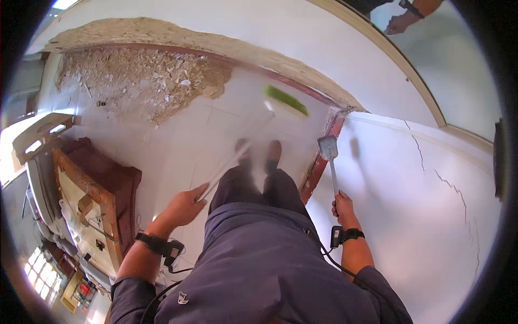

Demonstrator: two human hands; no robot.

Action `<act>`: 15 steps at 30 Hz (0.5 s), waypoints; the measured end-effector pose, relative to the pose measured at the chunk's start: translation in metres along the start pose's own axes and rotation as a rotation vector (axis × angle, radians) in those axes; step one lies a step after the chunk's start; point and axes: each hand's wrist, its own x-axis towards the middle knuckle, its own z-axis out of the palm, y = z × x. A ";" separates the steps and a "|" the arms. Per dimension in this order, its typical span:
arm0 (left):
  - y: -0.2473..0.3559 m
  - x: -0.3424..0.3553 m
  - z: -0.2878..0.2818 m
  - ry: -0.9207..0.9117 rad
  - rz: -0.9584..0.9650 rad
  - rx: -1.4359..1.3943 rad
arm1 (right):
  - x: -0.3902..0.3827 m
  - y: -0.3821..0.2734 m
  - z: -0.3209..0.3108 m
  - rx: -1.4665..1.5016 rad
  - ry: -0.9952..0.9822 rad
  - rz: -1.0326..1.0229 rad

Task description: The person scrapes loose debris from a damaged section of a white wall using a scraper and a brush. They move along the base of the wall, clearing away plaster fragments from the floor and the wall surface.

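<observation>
Gripping the broom (229, 167) in the left hand (184, 208), with its green end (287, 101) right of the rubble (167, 81), and the scoop (328, 147) in the right hand (343, 208) near the wall (399, 216), best sweep low and slow for less dust.

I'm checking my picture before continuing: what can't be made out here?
In the head view:
Broom: bristles smeared by blur; handle's near end hidden by the left hand.
Small shovel: grip end hidden inside the right hand.
Shoes: details lost to blur.
Rubble: finest pieces too small to tell apart.
</observation>
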 end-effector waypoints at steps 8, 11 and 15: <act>0.068 0.091 0.035 -0.249 0.007 -0.072 | -0.014 0.036 -0.037 0.059 0.023 0.093; 0.065 0.111 0.043 -0.122 0.038 -0.217 | -0.004 0.054 -0.050 0.108 0.051 0.057; 0.044 0.100 0.036 0.021 -0.238 -0.414 | 0.007 0.063 -0.066 0.139 0.022 0.040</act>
